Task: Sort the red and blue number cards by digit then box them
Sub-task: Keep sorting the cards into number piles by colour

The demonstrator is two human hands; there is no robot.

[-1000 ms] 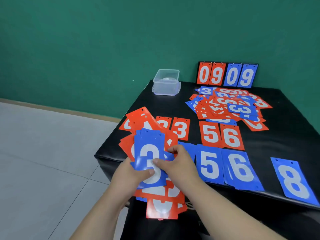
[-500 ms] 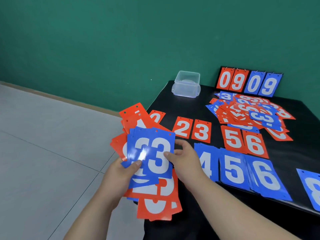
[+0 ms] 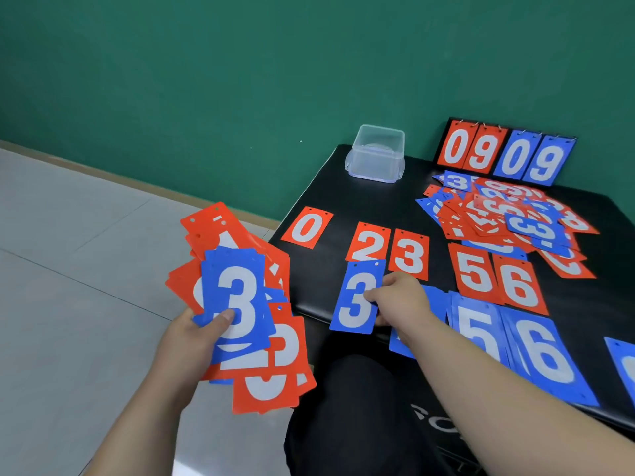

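Since a moment ago my right hand [image 3: 398,297] has carried one blue 3 card [image 3: 355,304] to the tabletop's [image 3: 343,187] near edge and pinches it there, its top overlapping the red 2 card [image 3: 369,242]. My left hand [image 3: 192,338] grips the stack of cards [image 3: 275,372] out over the floor. I see the clear box [image 3: 376,154] at the far corner.

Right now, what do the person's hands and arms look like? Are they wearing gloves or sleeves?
No gloves and no sleeves. The left hand and right hand are bare. The left forearm and right forearm are bare too, as far as the picture shows. I see no rings, watch or bracelet.
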